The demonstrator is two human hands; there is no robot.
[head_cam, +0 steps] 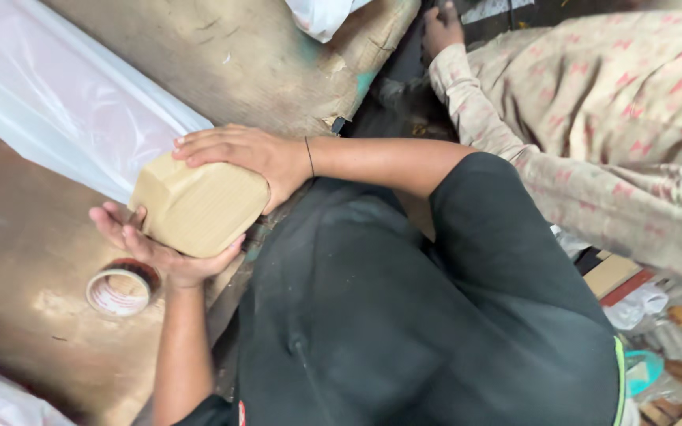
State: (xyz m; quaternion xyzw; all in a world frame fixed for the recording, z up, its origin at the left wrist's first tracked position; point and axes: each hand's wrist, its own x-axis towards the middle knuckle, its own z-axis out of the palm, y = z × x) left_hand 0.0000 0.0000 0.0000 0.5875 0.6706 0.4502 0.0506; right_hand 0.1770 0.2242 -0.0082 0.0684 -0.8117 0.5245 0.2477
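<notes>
A tan parcel (199,207), wrapped in brown tape, is held between both my hands just above a worn brown table (25,237). My right hand (242,154) lies flat over its top edge, with a thin black band on the wrist. Beneath the parcel, my left hand (159,252) cups it palm up, fingers curling around its lower side. A roll of tape (120,290) lies flat on the table just below my left hand, apart from it.
A clear plastic sheet (65,95) stretches across the upper left. Behind it lies a worn board (262,55). Another person in a patterned beige sleeve (593,142) stands at the right, their hand (442,28) reaching toward the top. Boxes and clutter (641,315) sit at the lower right.
</notes>
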